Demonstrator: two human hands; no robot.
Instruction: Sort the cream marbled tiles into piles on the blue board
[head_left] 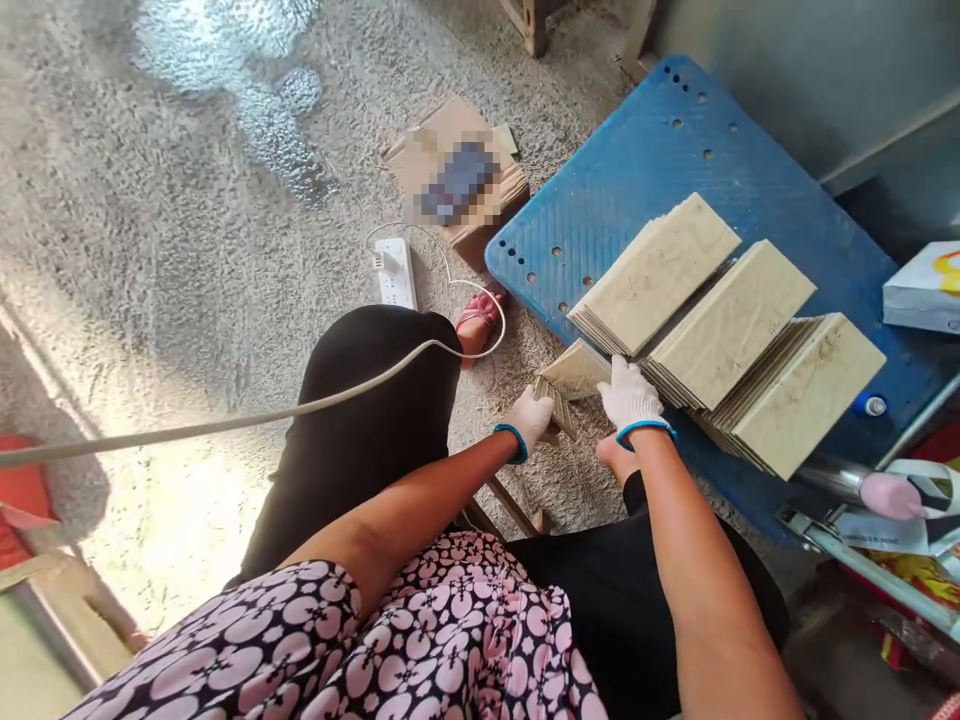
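My left hand (529,418) and my right hand (632,395) wear white gloves with blue cuffs. Between them is a small bundle of beige ceramic tiles (574,372), tilted, with its edges fanned. My left hand grips its lower end, and my right-hand fingers press against its right end. Just beyond my right hand, several overlapping stacks of beige tiles (731,325) lie in rows on a blue perforated plastic pallet (675,160). The bundle's lower part is partly hidden by my left hand.
A white power strip (395,273) lies on the rough concrete floor (187,200), and a grey cable (225,420) crosses above my knee. Further back is a cardboard piece (420,165) under a blurred object. A blue-capped bottle (870,405) and a printed white box (926,290) are at the right.
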